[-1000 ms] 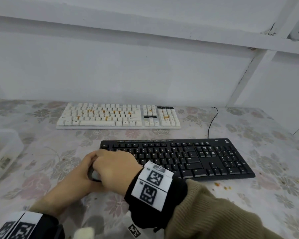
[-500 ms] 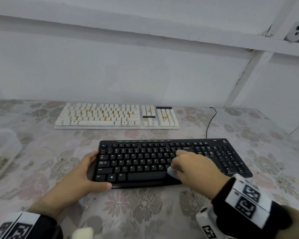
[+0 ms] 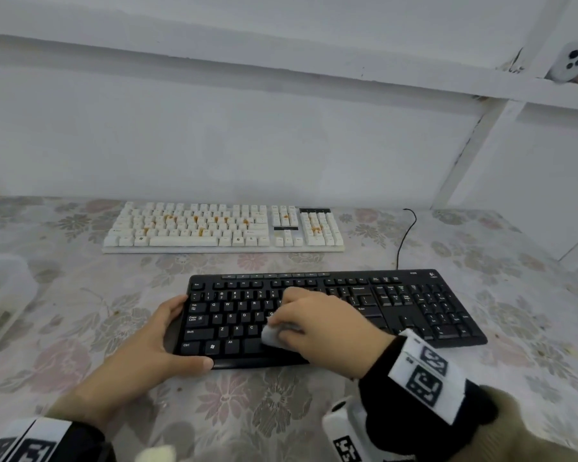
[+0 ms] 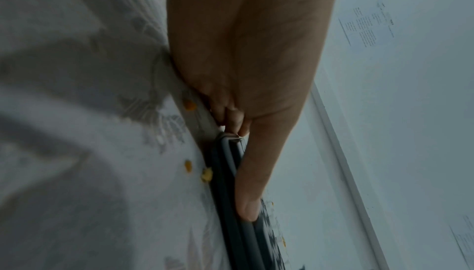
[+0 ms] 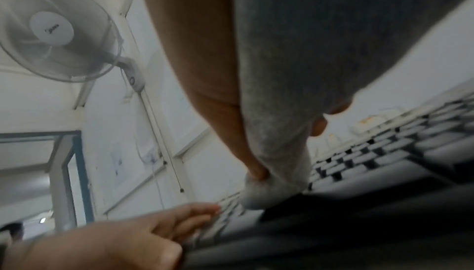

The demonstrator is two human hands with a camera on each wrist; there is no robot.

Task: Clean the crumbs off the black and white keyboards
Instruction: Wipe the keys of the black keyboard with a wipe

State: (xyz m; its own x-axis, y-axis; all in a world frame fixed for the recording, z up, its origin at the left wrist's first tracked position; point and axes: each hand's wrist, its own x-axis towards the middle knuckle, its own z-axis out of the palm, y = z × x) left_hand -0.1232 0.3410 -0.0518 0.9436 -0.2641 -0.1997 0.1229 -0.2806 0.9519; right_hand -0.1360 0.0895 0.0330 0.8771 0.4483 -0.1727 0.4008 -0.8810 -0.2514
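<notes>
Black keyboard (image 3: pixel 331 315) sits at the near middle of the floral tablecloth (image 3: pixel 264 405); right hand (image 3: pixel 317 328) has its fingers curled round a pale grey cloth (image 3: pixel 274 336), pressing it onto the keys mid-board, presumably to wipe crumbs off. Left hand (image 3: pixel 147 341) clamps the board's left end, thumb along the front edge and fingers round the corner, likely so it won't slide under the wiping. White keyboard (image 3: pixel 224 228) lies behind it near the wall with orange crumbs (image 3: pixel 197 225) between its keys, and a few crumbs lie on the cloth by the black one's edge.
</notes>
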